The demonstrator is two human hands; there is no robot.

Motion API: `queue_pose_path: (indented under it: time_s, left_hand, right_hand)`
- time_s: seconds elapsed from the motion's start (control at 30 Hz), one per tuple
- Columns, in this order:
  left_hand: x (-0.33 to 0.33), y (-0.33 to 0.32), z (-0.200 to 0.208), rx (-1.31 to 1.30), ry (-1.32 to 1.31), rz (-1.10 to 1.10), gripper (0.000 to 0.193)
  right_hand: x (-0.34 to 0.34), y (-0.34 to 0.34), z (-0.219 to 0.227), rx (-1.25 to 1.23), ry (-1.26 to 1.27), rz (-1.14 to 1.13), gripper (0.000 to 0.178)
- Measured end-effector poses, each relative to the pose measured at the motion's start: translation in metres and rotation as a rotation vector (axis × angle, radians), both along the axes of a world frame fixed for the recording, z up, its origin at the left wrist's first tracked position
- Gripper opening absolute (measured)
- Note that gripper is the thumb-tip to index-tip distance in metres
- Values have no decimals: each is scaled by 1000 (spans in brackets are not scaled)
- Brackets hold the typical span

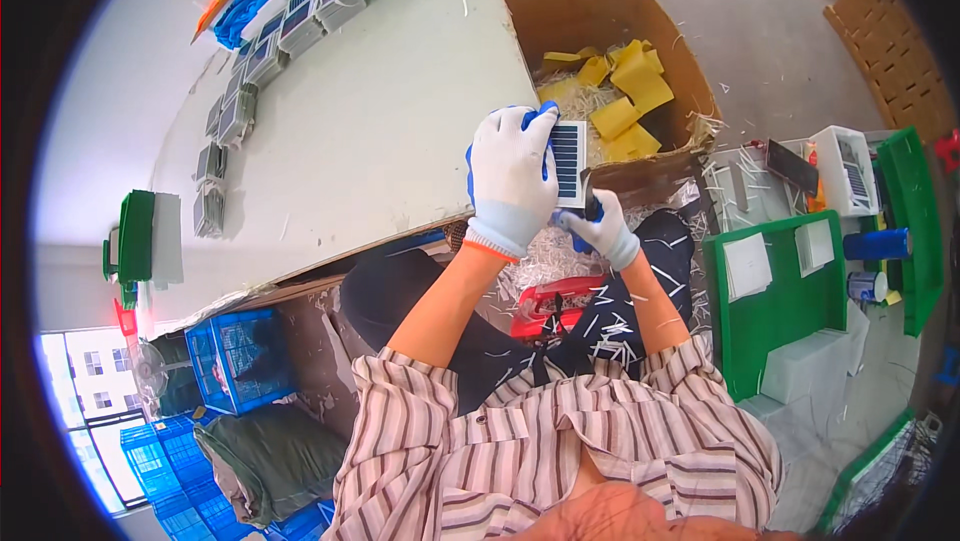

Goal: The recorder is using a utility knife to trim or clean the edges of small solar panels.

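My left hand (515, 176), in a white glove with blue-coated fingers, grips a small solar panel (570, 163) with a dark striped face and white border. The panel is held up beyond the table's right edge, by the near side of a cardboard box. My right hand (606, 231), gloved alike, is closed just below the panel's lower right corner. A small dark tool (594, 207) shows in its fingers; its exact kind is hard to make out. Stacks of similar solar panels (300, 26) stand in a curved row along the white table's (390, 111) far left side.
The cardboard box (705, 91) holds yellow sheets (640, 81) and white strips. Strips also litter my lap, around a red plastic thing (545, 306). At right, a green tray (780, 311) carries white pieces (748, 266), near a blue cylinder (877, 244). Blue crates (240, 361) stand lower left.
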State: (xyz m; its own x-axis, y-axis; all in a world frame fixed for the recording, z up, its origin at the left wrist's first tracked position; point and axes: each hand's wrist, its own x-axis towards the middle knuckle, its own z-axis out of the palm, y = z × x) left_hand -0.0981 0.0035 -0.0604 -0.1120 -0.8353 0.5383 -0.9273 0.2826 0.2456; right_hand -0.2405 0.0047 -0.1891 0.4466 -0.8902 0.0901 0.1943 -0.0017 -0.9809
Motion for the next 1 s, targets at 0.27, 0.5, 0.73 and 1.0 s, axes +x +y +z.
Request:
queue_pose_path:
  time_s: [0.27,0.5,0.73,1.0]
  left_hand:
    - [2,-2,-2,-11,25,27,42]
    - [-4,1,-1,0,10,74,47]
    - [-21,-3,5,74,-51,46,45]
    - [22,9,12,33,-66,99,49]
  right_hand:
    - [7,52,8,-301,246,301,9]
    - [40,16,8,-187,188,-524,49]
    - [64,-63,-64,-187,-44,-740,35]
    - [39,-21,14,-170,-136,-315,29]
